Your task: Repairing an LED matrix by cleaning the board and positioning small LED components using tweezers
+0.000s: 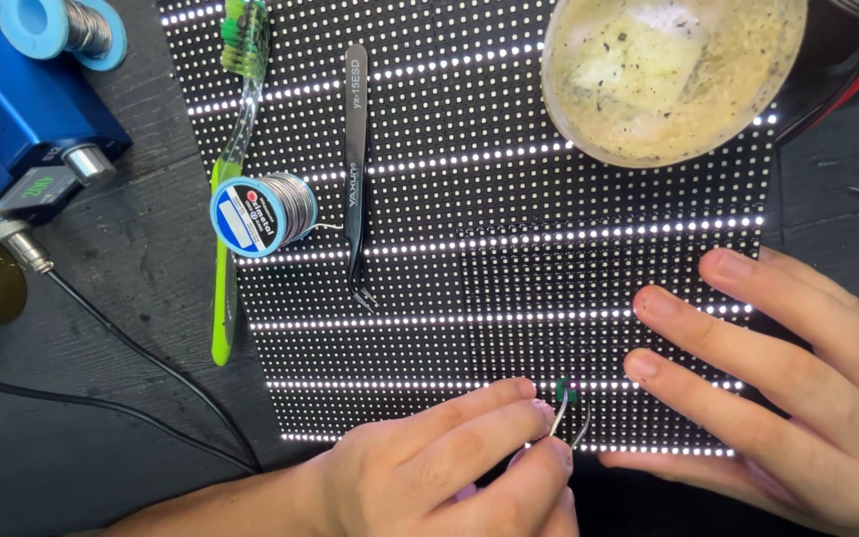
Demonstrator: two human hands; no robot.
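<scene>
A lit LED matrix panel [509, 199] lies flat on the dark bench, with bright white rows across it. My left hand [449, 462] pinches a thin bent pair of wire probes [569, 418] whose tips touch the panel near its front edge, where a small green and pink spot glows. My right hand [797, 388] rests on the panel's front right corner with its fingers spread flat, holding nothing.
Black tweezers [354, 169], a solder spool [262, 214] and a green toothbrush [231, 179] lie on the panel's left part. A dirty round dish [668, 75] sits at its far right. A blue station [12, 109], another spool [62, 30] and cables [131, 348] are at left.
</scene>
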